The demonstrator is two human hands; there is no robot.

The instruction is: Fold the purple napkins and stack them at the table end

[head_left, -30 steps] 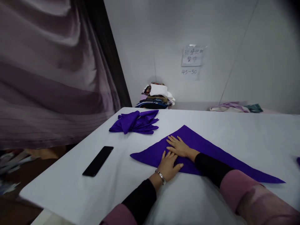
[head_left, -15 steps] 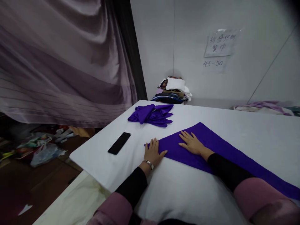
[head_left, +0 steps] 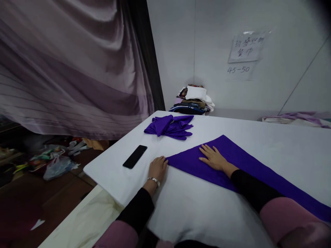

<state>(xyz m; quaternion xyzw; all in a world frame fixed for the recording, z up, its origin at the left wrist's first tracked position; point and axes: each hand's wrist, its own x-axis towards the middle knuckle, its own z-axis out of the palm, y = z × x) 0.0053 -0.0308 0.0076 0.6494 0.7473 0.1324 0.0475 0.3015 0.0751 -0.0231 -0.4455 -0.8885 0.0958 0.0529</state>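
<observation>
A purple napkin (head_left: 240,158) lies on the white tabletop, folded into a long pointed shape that runs off toward the right edge of the view. At its left tip, my left hand (head_left: 157,169) has its fingers drawn together on the corner; the thumb is partly hidden. My right hand (head_left: 212,157) rests flat with fingers spread on the napkin's middle, below its upper peak. Farther back on the table sits a crumpled bundle of purple cloth (head_left: 168,126), touched by neither hand.
A black phone (head_left: 135,156) lies left of my left hand on the white table (head_left: 111,168). Behind the table a stack of folded clothes (head_left: 192,100) stands by the wall. A mauve curtain (head_left: 98,69) hangs at left, above plastic bags (head_left: 58,167) on the floor.
My left hand has slid left off the napkin's face to its tip, and its spread fingers have closed together there. My right hand stays flat on the cloth. The view has shifted slightly.
</observation>
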